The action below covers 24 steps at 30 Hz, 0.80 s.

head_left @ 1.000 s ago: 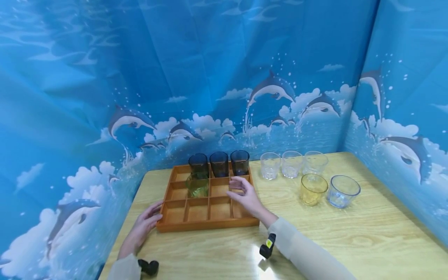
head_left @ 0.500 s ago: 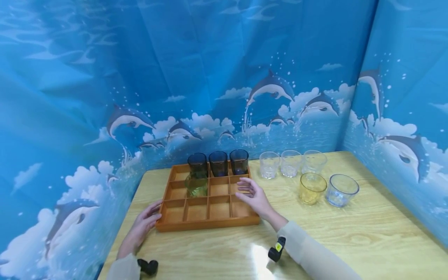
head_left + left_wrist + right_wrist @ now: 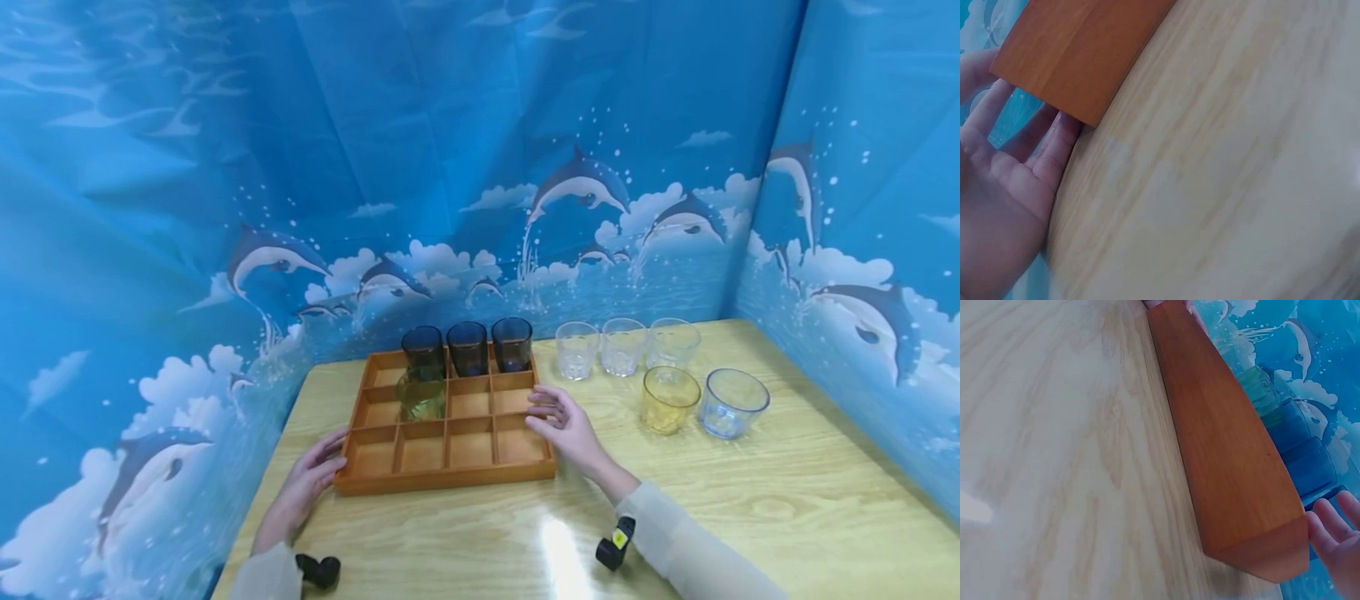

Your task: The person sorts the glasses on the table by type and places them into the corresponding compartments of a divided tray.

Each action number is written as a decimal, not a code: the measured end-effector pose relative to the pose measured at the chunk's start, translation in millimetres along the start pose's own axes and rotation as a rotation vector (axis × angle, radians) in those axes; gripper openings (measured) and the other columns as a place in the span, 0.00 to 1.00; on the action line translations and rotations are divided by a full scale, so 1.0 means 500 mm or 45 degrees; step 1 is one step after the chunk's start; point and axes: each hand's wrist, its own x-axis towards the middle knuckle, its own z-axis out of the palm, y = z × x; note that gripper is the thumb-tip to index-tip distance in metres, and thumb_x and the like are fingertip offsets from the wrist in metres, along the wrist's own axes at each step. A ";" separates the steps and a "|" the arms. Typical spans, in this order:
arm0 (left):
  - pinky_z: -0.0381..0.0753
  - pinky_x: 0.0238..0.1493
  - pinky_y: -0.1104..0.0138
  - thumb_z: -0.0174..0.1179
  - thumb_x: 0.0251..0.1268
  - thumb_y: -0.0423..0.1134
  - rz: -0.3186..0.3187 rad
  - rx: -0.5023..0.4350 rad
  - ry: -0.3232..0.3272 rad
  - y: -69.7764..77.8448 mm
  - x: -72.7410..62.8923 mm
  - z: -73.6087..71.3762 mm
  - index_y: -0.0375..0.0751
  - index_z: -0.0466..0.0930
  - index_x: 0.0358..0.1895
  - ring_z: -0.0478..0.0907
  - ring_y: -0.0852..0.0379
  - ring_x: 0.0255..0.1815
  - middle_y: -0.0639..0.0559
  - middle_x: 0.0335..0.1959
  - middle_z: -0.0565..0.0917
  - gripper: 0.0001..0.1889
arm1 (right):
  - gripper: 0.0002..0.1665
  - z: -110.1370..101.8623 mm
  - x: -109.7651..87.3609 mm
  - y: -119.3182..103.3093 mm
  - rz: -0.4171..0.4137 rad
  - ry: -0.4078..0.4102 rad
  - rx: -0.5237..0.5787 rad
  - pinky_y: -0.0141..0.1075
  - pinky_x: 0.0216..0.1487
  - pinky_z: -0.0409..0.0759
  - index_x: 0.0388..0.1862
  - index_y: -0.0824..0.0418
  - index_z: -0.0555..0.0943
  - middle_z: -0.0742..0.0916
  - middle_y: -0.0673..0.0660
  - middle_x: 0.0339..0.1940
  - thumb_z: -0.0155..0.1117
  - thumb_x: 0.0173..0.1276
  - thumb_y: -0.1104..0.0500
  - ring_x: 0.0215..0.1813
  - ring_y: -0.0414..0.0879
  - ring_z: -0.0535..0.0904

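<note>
A wooden divided tray point(image 3: 450, 478) lies on the table. Three dark glasses point(image 3: 468, 350) stand in its back row, and a green glass point(image 3: 422, 396) is in the middle row just in front of the leftmost one. My left hand point(image 3: 306, 479) rests against the tray's left side, fingers extended; in the left wrist view the left hand point(image 3: 1016, 156) has its fingertips at the tray's corner. At the right side my right hand point(image 3: 566, 429) has loosely bent fingers and holds nothing; the right wrist view shows its fingertips point(image 3: 1329, 519) right by the tray's side.
Right of the tray, three clear glasses point(image 3: 621, 350) stand in a row at the back of the table point(image 3: 750, 508). A yellow glass point(image 3: 669, 408) and a pale blue glass point(image 3: 731, 412) stand before them. A dolphin-print curtain point(image 3: 450, 167) hangs behind and at the sides.
My right hand has moved right, from over the tray's compartments to its right edge. The left hand has stayed at the left side, and the glasses stand where they were.
</note>
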 end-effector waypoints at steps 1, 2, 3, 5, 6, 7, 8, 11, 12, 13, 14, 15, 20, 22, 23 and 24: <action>0.54 0.65 0.51 0.55 0.65 0.41 0.001 -0.003 -0.002 0.000 0.000 0.000 0.45 0.55 0.71 0.52 0.47 0.68 0.44 0.71 0.54 0.32 | 0.32 -0.004 -0.002 0.001 -0.006 0.003 -0.004 0.34 0.52 0.75 0.64 0.66 0.64 0.75 0.67 0.58 0.63 0.62 0.65 0.58 0.68 0.69; 0.53 0.65 0.51 0.55 0.65 0.41 0.002 -0.005 -0.005 0.001 0.000 0.001 0.45 0.55 0.71 0.51 0.47 0.68 0.44 0.71 0.54 0.32 | 0.32 -0.007 -0.004 0.000 -0.015 0.009 -0.002 0.35 0.52 0.75 0.64 0.67 0.64 0.75 0.68 0.57 0.63 0.62 0.66 0.57 0.68 0.70; 0.53 0.65 0.51 0.55 0.65 0.41 0.001 -0.005 -0.003 0.001 0.000 0.001 0.46 0.55 0.71 0.51 0.47 0.68 0.44 0.71 0.54 0.32 | 0.32 -0.010 -0.005 0.001 -0.025 0.014 0.001 0.35 0.52 0.76 0.63 0.67 0.64 0.75 0.68 0.57 0.63 0.62 0.66 0.57 0.69 0.69; 0.53 0.65 0.50 0.55 0.65 0.41 -0.002 -0.010 -0.006 0.002 -0.001 0.002 0.46 0.55 0.71 0.51 0.48 0.69 0.44 0.71 0.54 0.32 | 0.31 -0.017 -0.009 -0.001 -0.040 0.027 -0.005 0.35 0.51 0.76 0.63 0.68 0.65 0.76 0.69 0.56 0.64 0.61 0.67 0.56 0.70 0.70; 0.53 0.65 0.51 0.56 0.65 0.41 -0.005 -0.011 -0.004 0.002 -0.001 0.002 0.46 0.55 0.71 0.51 0.48 0.68 0.44 0.71 0.54 0.32 | 0.31 -0.020 -0.011 -0.001 -0.050 0.035 -0.009 0.35 0.51 0.76 0.62 0.69 0.65 0.76 0.69 0.56 0.64 0.61 0.67 0.55 0.70 0.70; 0.53 0.65 0.51 0.56 0.65 0.41 -0.007 -0.011 -0.001 0.002 -0.001 0.002 0.46 0.55 0.71 0.51 0.48 0.68 0.44 0.71 0.54 0.32 | 0.31 -0.024 -0.013 -0.001 -0.060 0.045 -0.013 0.35 0.51 0.76 0.62 0.70 0.65 0.76 0.70 0.55 0.64 0.61 0.68 0.55 0.71 0.70; 0.54 0.65 0.51 0.56 0.65 0.40 -0.010 -0.011 0.002 0.002 -0.001 0.002 0.46 0.55 0.71 0.52 0.48 0.68 0.44 0.71 0.54 0.33 | 0.31 -0.027 -0.016 -0.001 -0.065 0.056 -0.018 0.35 0.50 0.76 0.62 0.70 0.65 0.76 0.70 0.55 0.63 0.61 0.68 0.55 0.71 0.70; 0.56 0.64 0.52 0.55 0.65 0.40 -0.014 -0.002 0.005 0.003 -0.001 0.002 0.46 0.55 0.71 0.52 0.48 0.68 0.44 0.70 0.54 0.33 | 0.31 -0.038 -0.023 -0.001 -0.072 0.084 -0.031 0.34 0.50 0.76 0.61 0.72 0.65 0.76 0.71 0.55 0.63 0.60 0.69 0.55 0.70 0.70; 0.57 0.64 0.53 0.55 0.65 0.40 -0.017 0.000 0.008 0.003 -0.001 0.002 0.46 0.55 0.71 0.52 0.48 0.68 0.44 0.70 0.55 0.32 | 0.31 -0.042 -0.026 -0.001 -0.076 0.096 -0.036 0.34 0.50 0.77 0.61 0.72 0.65 0.76 0.71 0.54 0.64 0.60 0.69 0.55 0.70 0.70; 0.58 0.63 0.54 0.55 0.65 0.41 -0.020 0.001 0.009 0.003 -0.001 0.002 0.46 0.55 0.71 0.53 0.48 0.68 0.44 0.70 0.55 0.32 | 0.31 -0.045 -0.028 0.000 -0.080 0.104 -0.034 0.35 0.50 0.77 0.61 0.72 0.65 0.76 0.71 0.54 0.64 0.60 0.69 0.54 0.70 0.70; 0.59 0.63 0.55 0.56 0.65 0.41 -0.022 0.004 0.012 0.003 0.000 0.002 0.46 0.55 0.71 0.53 0.48 0.68 0.45 0.70 0.55 0.32 | 0.31 -0.049 -0.030 0.000 -0.078 0.109 -0.034 0.35 0.50 0.77 0.61 0.72 0.65 0.76 0.71 0.54 0.64 0.60 0.69 0.54 0.69 0.71; 0.60 0.62 0.56 0.55 0.65 0.41 -0.025 0.007 0.014 0.003 0.000 0.002 0.47 0.56 0.71 0.53 0.49 0.68 0.45 0.70 0.55 0.32 | 0.31 -0.052 -0.031 0.001 -0.077 0.110 -0.030 0.35 0.50 0.77 0.61 0.72 0.65 0.76 0.71 0.54 0.64 0.60 0.69 0.55 0.70 0.70; 0.64 0.59 0.61 0.55 0.65 0.42 -0.034 0.024 0.022 0.005 0.001 0.002 0.47 0.56 0.71 0.54 0.49 0.67 0.45 0.70 0.55 0.32 | 0.31 -0.071 -0.041 0.001 -0.073 0.123 -0.049 0.34 0.51 0.76 0.61 0.72 0.64 0.75 0.72 0.55 0.64 0.60 0.69 0.55 0.70 0.70; 0.64 0.59 0.61 0.55 0.65 0.42 -0.037 0.019 0.018 0.006 0.000 0.002 0.47 0.55 0.71 0.53 0.50 0.67 0.45 0.70 0.55 0.32 | 0.32 -0.077 -0.045 0.000 -0.070 0.137 -0.069 0.33 0.50 0.76 0.61 0.73 0.64 0.75 0.73 0.55 0.63 0.60 0.69 0.54 0.69 0.71; 0.64 0.59 0.61 0.55 0.65 0.42 -0.039 0.017 0.016 0.005 0.000 0.002 0.47 0.55 0.72 0.53 0.49 0.67 0.45 0.70 0.55 0.32 | 0.32 -0.080 -0.047 0.000 -0.068 0.144 -0.082 0.32 0.50 0.76 0.61 0.73 0.64 0.75 0.73 0.55 0.64 0.60 0.69 0.54 0.68 0.71; 0.64 0.60 0.60 0.56 0.64 0.41 -0.044 0.005 0.024 0.005 0.000 0.003 0.47 0.56 0.71 0.54 0.50 0.67 0.46 0.70 0.56 0.32 | 0.32 -0.083 -0.050 -0.001 -0.067 0.150 -0.094 0.32 0.50 0.76 0.62 0.73 0.63 0.75 0.73 0.55 0.63 0.60 0.69 0.54 0.68 0.72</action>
